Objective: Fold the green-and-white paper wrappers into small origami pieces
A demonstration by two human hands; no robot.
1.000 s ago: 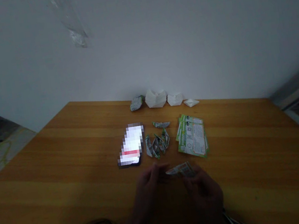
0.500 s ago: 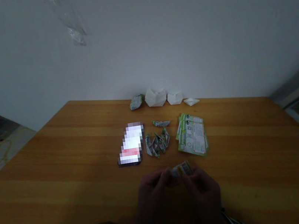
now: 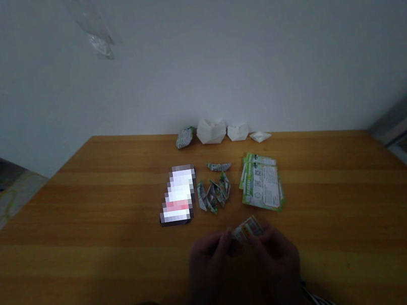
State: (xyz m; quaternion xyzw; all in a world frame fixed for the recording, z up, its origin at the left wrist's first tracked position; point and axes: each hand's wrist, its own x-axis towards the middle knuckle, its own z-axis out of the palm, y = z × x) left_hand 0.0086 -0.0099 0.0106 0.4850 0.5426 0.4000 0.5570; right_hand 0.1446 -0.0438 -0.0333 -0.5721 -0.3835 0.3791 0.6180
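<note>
A small folded piece of printed paper (image 3: 248, 228) is held between my two hands, above the near part of the table. My left hand (image 3: 209, 258) pinches its left end between thumb and fingers. At its right end, my right hand (image 3: 278, 253) grips it with the thumb on the near face. Just beyond my hands lie several folded printed paper pieces (image 3: 214, 194), with one more curved folded piece (image 3: 219, 166) behind them. To their right is a stack of green and white printed leaflets (image 3: 262, 184). Shadow darkens both hands.
A lit phone (image 3: 178, 194) lies left of the folded pieces on the wooden table (image 3: 83, 216). Along the wall (image 3: 188, 48) stand a printed folded paper (image 3: 185, 138), two white folded papers (image 3: 211, 132) (image 3: 238, 132) and a flatter white one (image 3: 261, 136).
The folded paper has tilted slightly between my fingers, showing more of its printed face. My hands stay in almost the same place, and the objects on the table have not moved.
</note>
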